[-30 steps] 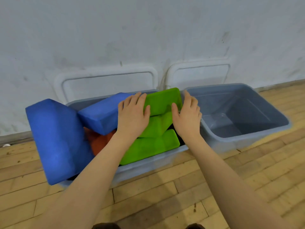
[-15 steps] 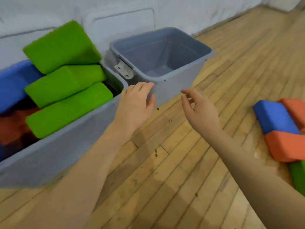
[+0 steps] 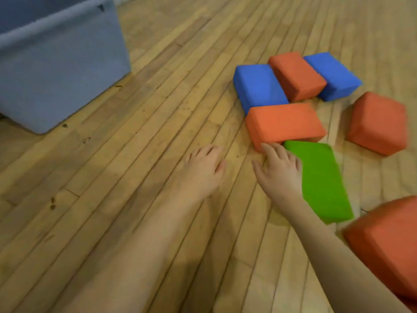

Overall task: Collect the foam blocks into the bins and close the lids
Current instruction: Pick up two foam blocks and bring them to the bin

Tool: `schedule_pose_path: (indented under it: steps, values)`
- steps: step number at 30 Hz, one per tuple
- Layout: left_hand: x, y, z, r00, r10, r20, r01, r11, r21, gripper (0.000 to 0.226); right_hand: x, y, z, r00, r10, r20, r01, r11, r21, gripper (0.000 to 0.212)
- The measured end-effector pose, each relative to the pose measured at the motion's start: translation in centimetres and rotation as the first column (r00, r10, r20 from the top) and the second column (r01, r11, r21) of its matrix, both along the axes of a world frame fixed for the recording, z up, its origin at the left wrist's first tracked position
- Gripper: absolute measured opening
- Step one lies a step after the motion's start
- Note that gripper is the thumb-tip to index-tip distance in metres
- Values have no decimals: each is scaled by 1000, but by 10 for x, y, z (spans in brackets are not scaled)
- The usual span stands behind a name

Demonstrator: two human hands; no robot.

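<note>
Seven foam blocks lie loose right of the bin; left hand and right hand reach, fingers spread, empty.

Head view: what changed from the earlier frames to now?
Both hands let go of the green blocks stacked in the bin and swung right, down to the floor pile. The right hand now reaches the near orange block and green block; the left hand hovers open. No grip yet. The floor blocks lie as before, and the gray bin stays put.
</note>
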State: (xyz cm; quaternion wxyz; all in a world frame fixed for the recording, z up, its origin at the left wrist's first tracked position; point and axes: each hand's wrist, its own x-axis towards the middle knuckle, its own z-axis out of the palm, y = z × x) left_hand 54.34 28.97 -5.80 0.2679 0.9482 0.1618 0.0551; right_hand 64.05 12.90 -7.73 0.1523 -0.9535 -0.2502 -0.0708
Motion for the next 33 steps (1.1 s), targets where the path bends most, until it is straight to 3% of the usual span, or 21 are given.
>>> schedule_pose_path:
  steps: [4, 8, 14, 16, 19, 21, 24, 30, 33]
  values:
    - [48, -68, -38, 985, -114, -128, 112, 993, -22, 46, 33, -74, -31, 966, -227, -127, 192, 951, -242, 60]
    - [79, -125, -70, 943, -224, -246, 220, 974, -42, 52, 52, -126, -55, 955, -252, -156, 209, 947, -245, 53]
    - [98, -182, -92, 914, -257, -314, 253, 966, -54, 60, 75, -164, -71, 876, -392, -281, 279, 887, -368, 86]
    - [95, -187, -95, 937, -195, -290, 158, 976, -148, 66, 72, -165, -72, 879, -364, -308, 287, 920, -269, 79]
    - [83, -183, -91, 991, -33, -132, -14, 940, -342, 75, 53, -157, -72, 889, -313, -335, 304, 949, -82, 69]
    - [74, -175, -85, 997, 71, -41, -81, 919, -386, 77, 37, -146, -73, 876, -283, -390, 319, 947, 31, 65]
    - [55, -155, -74, 988, 138, 65, -103, 919, -382, 75, 21, -123, -70, 872, -201, -447, 304, 937, 171, 62]
    - [25, -113, -47, 943, 222, 247, -83, 878, -472, 59, 1, -86, -56, 923, -47, -381, 207, 896, 392, 68]
    - [25, -107, -36, 946, 253, 204, -113, 845, -523, 61, -2, -88, -50, 938, -57, -342, 218, 862, 457, 70]
